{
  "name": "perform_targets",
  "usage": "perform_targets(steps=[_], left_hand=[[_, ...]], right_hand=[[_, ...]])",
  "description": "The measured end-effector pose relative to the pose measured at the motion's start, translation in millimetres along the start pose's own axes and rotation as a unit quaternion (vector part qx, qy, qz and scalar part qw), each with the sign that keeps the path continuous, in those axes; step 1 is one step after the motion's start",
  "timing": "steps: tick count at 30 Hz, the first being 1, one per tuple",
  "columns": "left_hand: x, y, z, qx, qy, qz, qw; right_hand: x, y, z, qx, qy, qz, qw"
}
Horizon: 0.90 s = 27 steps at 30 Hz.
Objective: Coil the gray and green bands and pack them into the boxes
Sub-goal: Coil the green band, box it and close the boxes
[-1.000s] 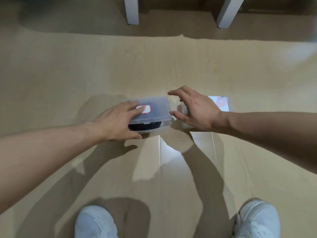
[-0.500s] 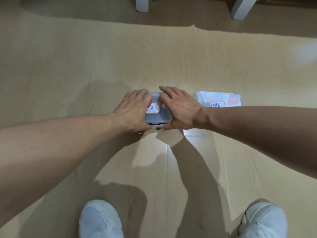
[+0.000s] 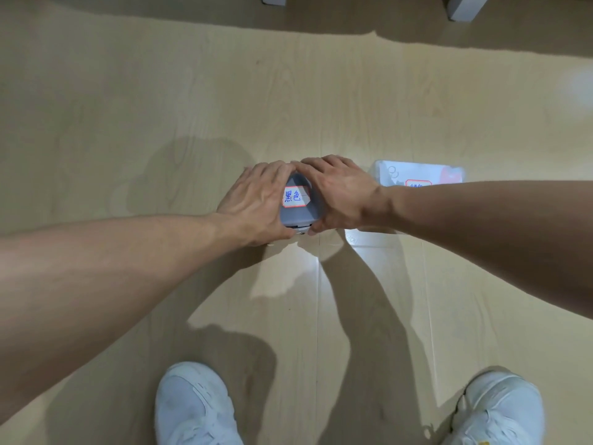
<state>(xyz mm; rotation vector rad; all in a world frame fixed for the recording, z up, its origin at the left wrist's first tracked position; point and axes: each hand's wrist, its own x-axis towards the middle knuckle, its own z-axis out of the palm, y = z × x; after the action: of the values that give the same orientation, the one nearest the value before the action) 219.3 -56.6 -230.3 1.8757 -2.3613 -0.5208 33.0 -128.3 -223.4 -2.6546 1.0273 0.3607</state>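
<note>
A small translucent plastic box (image 3: 300,215) with a red-edged white label lies on the wooden floor, its lid down. My left hand (image 3: 256,203) presses on its left half and my right hand (image 3: 341,194) on its right half, with the fingertips meeting over the far edge. A second clear box (image 3: 414,175) with a similar label lies just to the right, partly hidden behind my right forearm. No band is visible; the contents of both boxes are hidden.
My two white shoes (image 3: 195,409) (image 3: 500,412) stand at the bottom of the view. White furniture legs (image 3: 465,6) stand at the far edge of the floor. Bare wooden flooring (image 3: 128,107) surrounds the boxes.
The box's lid has gone from raised, with a dark band visible inside, to pressed flat. My right hand came over from the right onto the lid, and both hands now cover it.
</note>
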Motion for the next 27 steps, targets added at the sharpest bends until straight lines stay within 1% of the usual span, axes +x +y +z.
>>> perform_targets(steps=[5, 12, 24, 27], left_hand=[[-2.3, 2.1, 1.1, 0.029, 0.009, 0.001, 1.000], [-0.9, 0.8, 4.7, 0.060, 0.003, 0.010, 0.998], [2.0, -1.9, 5.8, 0.104, 0.002, 0.034, 0.994], [1.6, -1.8, 6.1, 0.104, -0.001, 0.034, 0.994]], right_hand=[[1.7, 2.2, -6.9, -0.008, -0.019, -0.011, 1.000], [2.7, 0.5, -18.6, -0.004, -0.041, -0.008, 0.999], [0.0, -0.5, -14.7, -0.023, 0.005, -0.026, 0.999], [-0.8, -1.3, -18.5, -0.024, -0.004, -0.024, 0.999]])
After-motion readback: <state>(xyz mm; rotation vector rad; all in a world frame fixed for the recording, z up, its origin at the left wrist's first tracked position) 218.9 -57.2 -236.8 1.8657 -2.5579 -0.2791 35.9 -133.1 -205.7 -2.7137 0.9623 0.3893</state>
